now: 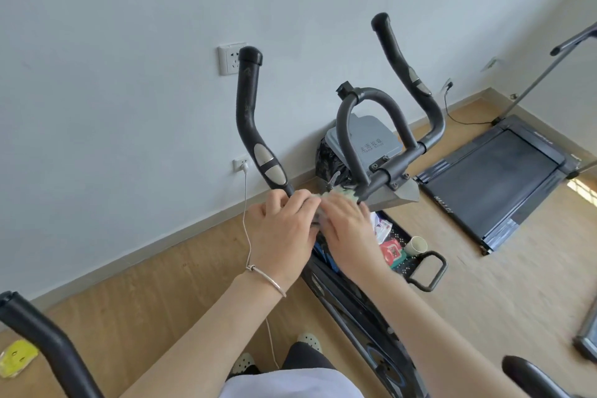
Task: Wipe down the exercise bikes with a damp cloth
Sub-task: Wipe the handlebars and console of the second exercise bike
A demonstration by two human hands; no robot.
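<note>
- Your forearms (206, 333) come in from the bottom edge; both hands meet on the handlebar (384, 175) of the exercise bike (352, 312).
- Left hand (284, 226): fingers curled over the bar at the foot of the left grip, probably steadying it.
- Right hand (349, 229): lies on the cloth (344, 194), pressing it to the bar. It's motion-blurred, so you can't tell if the fingers wrap it.
- Cloth: pale green, bunched on the crossbar beside the centre clamp, mostly covered.
- Handling, my read: cloth is soft, light and limp when damp. Wrap it round the tube and hold it from above. Bar is rigid and smooth.
- Mind drips into the basket (395, 229) below.
</note>
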